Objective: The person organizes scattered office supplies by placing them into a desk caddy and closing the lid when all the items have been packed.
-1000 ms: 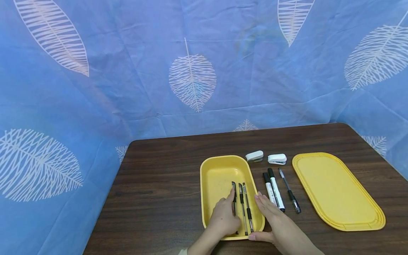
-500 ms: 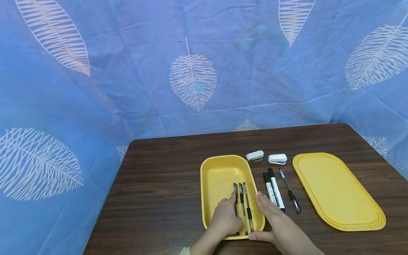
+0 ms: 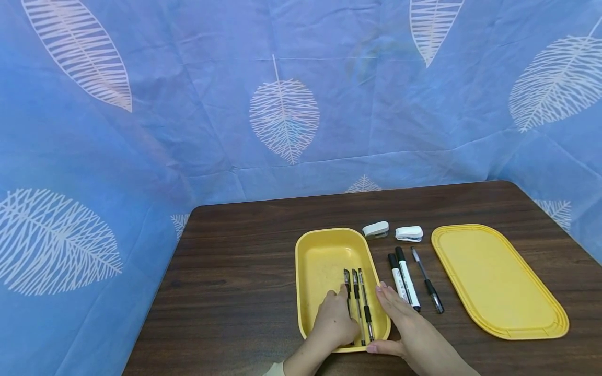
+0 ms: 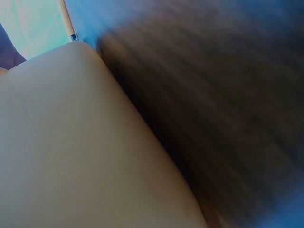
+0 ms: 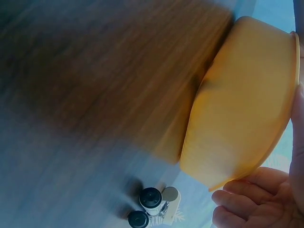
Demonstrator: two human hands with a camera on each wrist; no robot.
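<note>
Leftmost pen (image 3: 347,279) lies inside the yellow bin (image 3: 298,292), toward its near right part, beside the middle pen (image 3: 359,305) and the rightmost pen (image 3: 367,310). The left hand (image 3: 333,321) lies over it, index finger bent and thumb toward the middle pen; whether they pinch the pen I cannot tell, since the hand hides that part and the left wrist view shows mostly a blurred surface. If the index finger pushes harder, the pen could roll into the middle pen and ride up over it. The thumb, so near that neighbour, could also knock it askew.

The right hand (image 3: 406,329) has its thumb spread from its fingers, thumb at the near corner and fingers along the outer right wall. Should it ease off, a sideways push inside might slide the bin toward the markers (image 3: 403,279) and loose pen (image 3: 427,281) just beyond.

Compared with the frame a second ago, the leftmost pen sits slightly nearer the middle pen, and the left index finger is more bent, its tip drawn back along the pen; the right hand is in the same place
</note>
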